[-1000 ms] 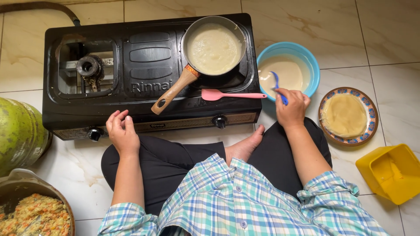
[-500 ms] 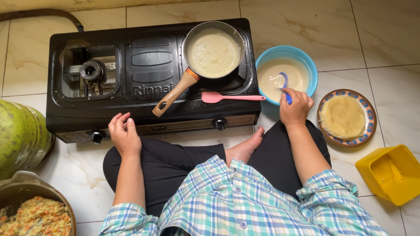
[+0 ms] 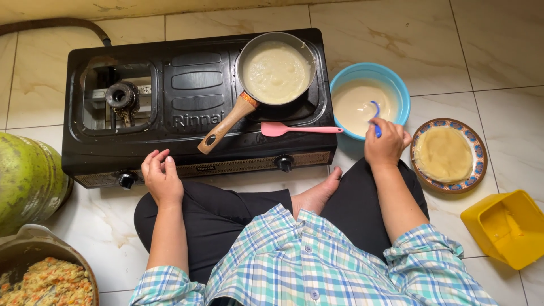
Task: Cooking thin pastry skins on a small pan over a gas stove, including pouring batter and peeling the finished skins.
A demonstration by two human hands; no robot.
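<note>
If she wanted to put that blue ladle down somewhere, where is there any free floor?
Bare tiles lie beyond the blue bowl and plate, toward the top right corner. A smaller patch sits between the gas cylinder and her knee. Between stove, bowl, plate and yellow tub it is crowded.

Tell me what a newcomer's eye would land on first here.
First the black two-burner stove on the tiled floor, with a pan of pale batter on its right burner and a pink spatula lying on its front edge. Right of it, the right hand holds a blue ladle in a blue bowl of batter.
</note>
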